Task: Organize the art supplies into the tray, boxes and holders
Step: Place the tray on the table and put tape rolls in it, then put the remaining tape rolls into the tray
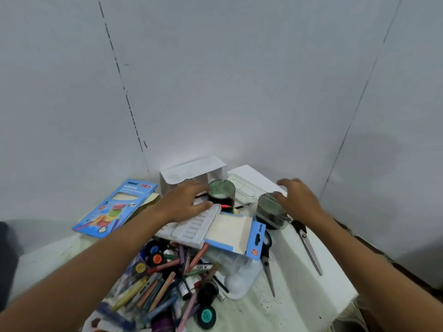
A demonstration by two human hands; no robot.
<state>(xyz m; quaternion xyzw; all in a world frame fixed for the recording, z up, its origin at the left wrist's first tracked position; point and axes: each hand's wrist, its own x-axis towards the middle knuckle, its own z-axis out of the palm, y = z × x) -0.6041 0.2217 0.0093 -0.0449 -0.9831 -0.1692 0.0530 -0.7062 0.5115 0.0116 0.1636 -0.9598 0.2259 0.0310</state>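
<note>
My left hand (185, 202) lies over a white ribbed tray (191, 227), fingers spread toward a black mesh pen holder (221, 192). My right hand (298, 200) reaches with spread fingers over a second mesh holder (271, 210); whether it touches is unclear. A white compartment box (191, 173) stands behind them. A heap of crayons, pastels and small paint pots (165, 281) lies in front. An open blue crayon box (237, 236) sits under the tray.
A blue neon pencil box (115, 208) lies at the left. Two pairs of scissors (309, 245) (267, 264) lie at the right. A clear plastic case (244, 188) rests by the wall. The small white table (311, 283) ends close at the right and front.
</note>
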